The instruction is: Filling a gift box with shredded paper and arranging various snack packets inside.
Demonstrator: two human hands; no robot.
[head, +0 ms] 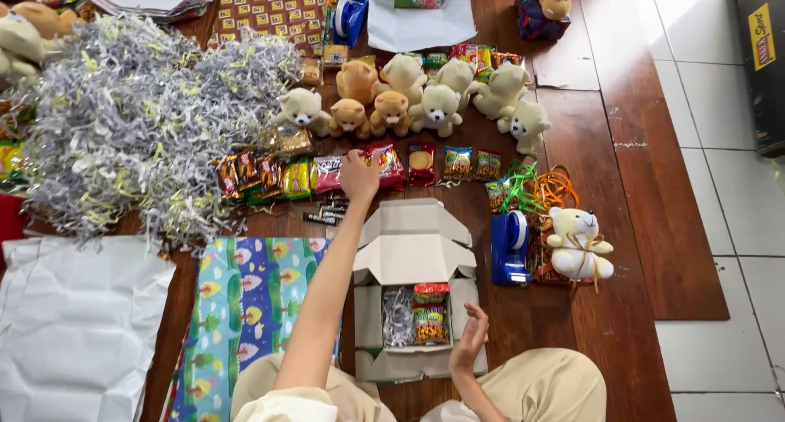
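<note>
Cardboard walls of the open box (370, 324) sit just ahead of my knees, shredded paper (397, 317) and 2 snack packs (430, 316) inside. My left arm stretches far forward, left hand (358, 175) down on the snack row, fingers curled onto a red packet (386, 165); I cannot tell if they pinch it. My right hand (469, 340) hovers at the box's right edge, fingers loosely spread, holding nothing.
</note>
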